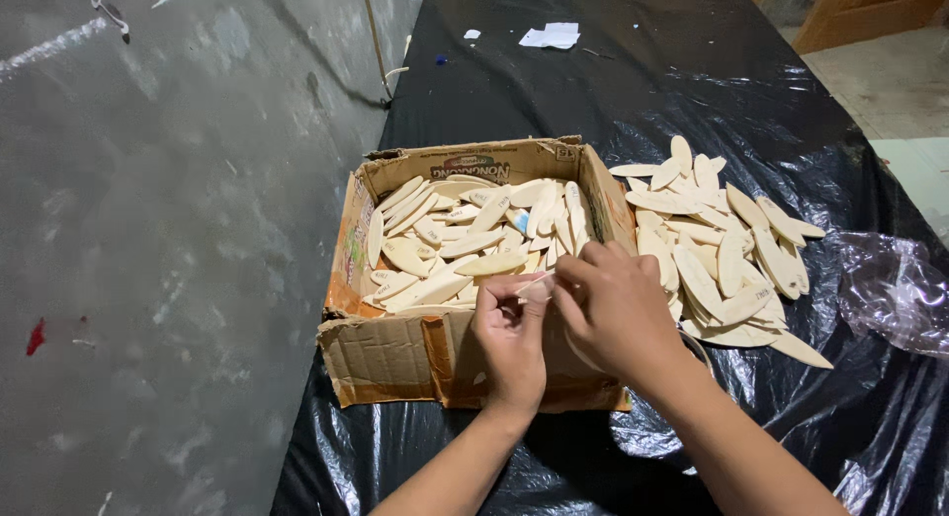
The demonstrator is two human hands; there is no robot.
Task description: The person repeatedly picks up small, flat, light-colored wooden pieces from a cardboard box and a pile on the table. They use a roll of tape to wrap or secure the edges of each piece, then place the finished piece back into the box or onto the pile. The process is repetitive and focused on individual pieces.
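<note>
Both hands meet over the near edge of the cardboard box: your left hand pinches one pale wooden oval piece between thumb and fingertips, and your right hand closes on the same piece from the other side, so each grip is narrow and shared on that one thing. Keep the pinch at the piece's edges and light, since it looks thin and flat; hold it above the box so a slip drops it among the others. Whether the right hand holds anything else, I cannot tell; a thin loop shows below it.

Under your wrists the surface is covered in glossy black plastic sheeting, wrinkled and likely slippery. The box is torn, creased brown card with a ragged front wall, filled with smooth, lens-shaped wooden pieces, pointed at both ends, lying flat and overlapping. Just right of the box, touching its wall, a loose heap of the same pieces spreads on the sheeting. Further right lies a crumpled clear plastic bag. At the far end, a white scrap of paper.
</note>
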